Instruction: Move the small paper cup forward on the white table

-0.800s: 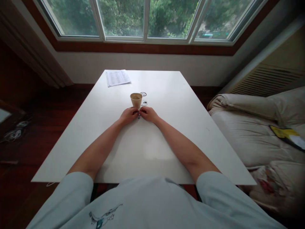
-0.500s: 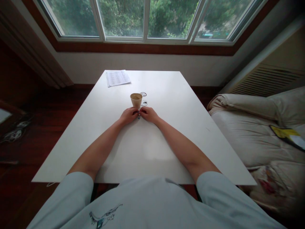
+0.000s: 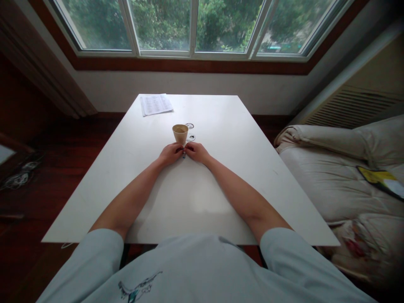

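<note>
the left hand (image 3: 171, 154) and right hand (image 3: 197, 152) meet with fingertips pinched on a small bluish piece (image 3: 184, 155), midway between them and just nearer than the tan paper cup (image 3: 180, 135), its long axis seemingly running front to back.

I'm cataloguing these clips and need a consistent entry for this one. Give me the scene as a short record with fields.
Left hand: left hand, fingertips at a small object, grip unclear
Right hand: right hand, fingertips meeting the left's at that object
Small object: too small to identify
Just beyond the hands: upright tan cup
Right of cup: two small round dark-edged things
Far left of table: printed papers
Surface: white table
</note>
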Available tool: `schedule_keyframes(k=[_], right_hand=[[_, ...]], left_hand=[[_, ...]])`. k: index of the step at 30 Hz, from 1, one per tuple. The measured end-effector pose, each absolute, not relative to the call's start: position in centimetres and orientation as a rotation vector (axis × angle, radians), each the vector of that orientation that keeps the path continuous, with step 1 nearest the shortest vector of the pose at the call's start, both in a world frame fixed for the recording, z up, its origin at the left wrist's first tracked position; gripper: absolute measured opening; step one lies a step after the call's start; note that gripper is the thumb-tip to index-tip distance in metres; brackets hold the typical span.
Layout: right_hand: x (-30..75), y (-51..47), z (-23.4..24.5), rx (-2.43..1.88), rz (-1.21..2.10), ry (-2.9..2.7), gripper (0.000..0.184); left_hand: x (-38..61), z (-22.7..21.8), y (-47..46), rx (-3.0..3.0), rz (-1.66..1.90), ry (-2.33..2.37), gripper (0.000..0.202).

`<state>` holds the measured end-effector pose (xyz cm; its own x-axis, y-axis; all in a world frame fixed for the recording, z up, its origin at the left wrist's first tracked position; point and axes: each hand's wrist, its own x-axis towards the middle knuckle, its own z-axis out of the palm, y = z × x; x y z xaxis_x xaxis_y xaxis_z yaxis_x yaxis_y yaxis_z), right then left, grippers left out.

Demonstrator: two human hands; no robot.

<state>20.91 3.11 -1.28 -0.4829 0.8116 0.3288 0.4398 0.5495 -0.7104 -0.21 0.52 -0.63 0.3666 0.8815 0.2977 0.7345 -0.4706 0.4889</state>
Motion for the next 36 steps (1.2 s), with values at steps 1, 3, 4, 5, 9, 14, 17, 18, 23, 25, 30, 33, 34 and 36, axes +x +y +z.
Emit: schedule_keyframes(k=[1,3,4,5,9,14,17,18,23,25,30,33,34,36], right_hand=[[20.91,3.13,-1.32,-1.0,0.726,-2.127,0.017],[20.92,3.17,-1.41,-0.993,0.724,-2.127,0.017],[20.92,3.19,-1.43,-0.989,0.726,-2.127,0.017],[20.92,3.2,-1.43,-0.985,0.727,-2.127,0.016],[20.87,3.24,-1.38,-0.985,0.718,-2.135,0.015],[20.89,3.41,-1.73,-0.994,0.7,-2.139,0.016],[20.94,3.56,-2.0,-0.981,0.709,-2.132,0.016],[20.95,3.6,-2.05,-0.977,0.71,-2.132,0.016],[20.97,3.68,-1.96,-0.969,0.68,-2.151,0.016],[20.96,3.6,-1.79,-0.971,0.677,-2.158,0.016],[20.98,3.27,-1.37,-0.989,0.694,-2.152,0.016],[20.99,3.12,-1.21,-0.995,0.694,-2.146,0.015],[20.99,3.09,-1.16,-0.997,0.697,-2.144,0.015],[20.99,3.05,-1.09,-1.004,0.705,-2.145,0.016]], left_hand=[[-0.22,-0.67,0.54,2.354,0.775,1.432,0.022],[-0.22,-0.72,0.57,2.349,0.781,1.428,0.022],[-0.21,-0.72,0.57,2.347,0.784,1.425,0.022],[-0.19,-0.7,0.55,2.345,0.785,1.424,0.022],[-0.09,-0.51,0.41,2.329,0.779,1.431,0.023],[-0.08,-0.5,0.39,2.341,0.786,1.418,0.022],[-0.13,-0.62,0.46,2.352,0.786,1.414,0.022],[-0.14,-0.66,0.47,2.352,0.787,1.417,0.022],[-0.07,-0.62,0.41,2.329,0.789,1.426,0.022],[-0.03,-0.52,0.36,2.323,0.788,1.427,0.022],[0.02,-0.29,0.24,2.319,0.783,1.432,0.022],[0.04,-0.22,0.19,2.324,0.773,1.439,0.023],[0.04,-0.21,0.19,2.325,0.772,1.444,0.023],[0.05,-0.22,0.19,2.326,0.774,1.453,0.022]])
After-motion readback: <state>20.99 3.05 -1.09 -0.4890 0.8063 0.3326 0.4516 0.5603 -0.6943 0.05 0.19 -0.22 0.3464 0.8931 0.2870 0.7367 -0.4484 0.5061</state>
